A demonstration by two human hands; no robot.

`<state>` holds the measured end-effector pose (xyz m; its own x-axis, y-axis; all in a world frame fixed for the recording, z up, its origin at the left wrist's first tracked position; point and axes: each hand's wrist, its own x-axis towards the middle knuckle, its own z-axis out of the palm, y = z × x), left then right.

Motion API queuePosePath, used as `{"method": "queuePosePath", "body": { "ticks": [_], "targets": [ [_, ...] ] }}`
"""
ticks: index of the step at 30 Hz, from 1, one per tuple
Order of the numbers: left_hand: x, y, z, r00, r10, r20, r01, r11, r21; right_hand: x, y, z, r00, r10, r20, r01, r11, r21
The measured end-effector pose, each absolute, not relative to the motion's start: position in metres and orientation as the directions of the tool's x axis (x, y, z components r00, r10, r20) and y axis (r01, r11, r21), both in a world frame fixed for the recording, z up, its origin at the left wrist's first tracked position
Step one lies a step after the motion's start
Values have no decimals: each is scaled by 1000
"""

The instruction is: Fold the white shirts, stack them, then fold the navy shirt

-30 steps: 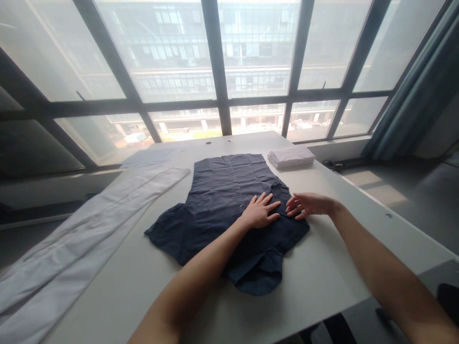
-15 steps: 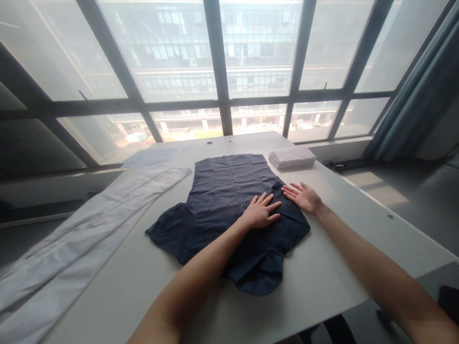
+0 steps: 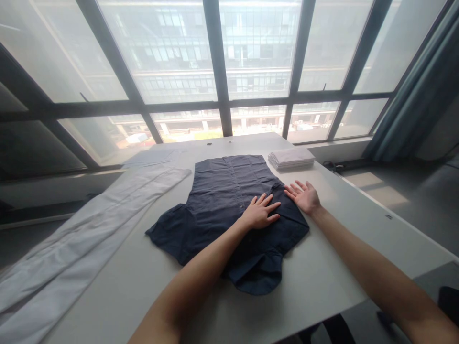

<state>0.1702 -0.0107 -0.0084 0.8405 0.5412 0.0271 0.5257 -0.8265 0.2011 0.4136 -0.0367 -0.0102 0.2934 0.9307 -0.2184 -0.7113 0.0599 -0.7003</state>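
Observation:
A dark navy short-sleeved shirt lies spread on the white table, button front up, its collar toward me and its hem toward the window. My left hand rests flat on the shirt's chest with fingers spread. Beside the shirt's right edge, near the armpit, is my right hand, palm turned up and fingers stretched out. Its fingertips are close to the cloth; whether they touch it I cannot tell. Part of the shirt near the collar is hidden under my left forearm.
White cloth runs along the left of the table. A folded white stack sits at the back right. Large windows rise behind the table, and a blue-grey curtain hangs at the right.
My right hand has shifted slightly right, away from the shirt's edge, and its palm is turned up a little more. The left hand and shirt stay in place.

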Motion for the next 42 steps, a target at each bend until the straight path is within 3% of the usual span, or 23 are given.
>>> {"method": "queuePosePath", "body": {
  "ticks": [3,9,18,25,30,37,42],
  "targets": [
    [170,-11,-8,841,541,23,526,-826,203,421,-35,-13,371,913,-172,-676,138,-724],
    [169,-11,-8,847,529,51,508,-834,215,423,-39,-8,295,954,-51,-640,157,-752],
    [172,-12,-11,814,580,31,564,-802,195,419,-36,-15,331,921,-204,-656,70,-751],
    [172,-16,-8,807,570,156,554,-822,132,410,-42,-4,217,975,-46,-640,107,-761],
    [171,-16,-9,828,539,156,530,-842,100,404,-42,-4,177,969,-172,-650,-16,-760],
    [170,-16,-10,824,547,150,534,-837,118,407,-44,0,155,986,-57,-659,61,-750],
    [170,-15,-11,814,563,141,545,-825,148,399,-39,-7,222,967,-126,-617,39,-786]
  ]
}}
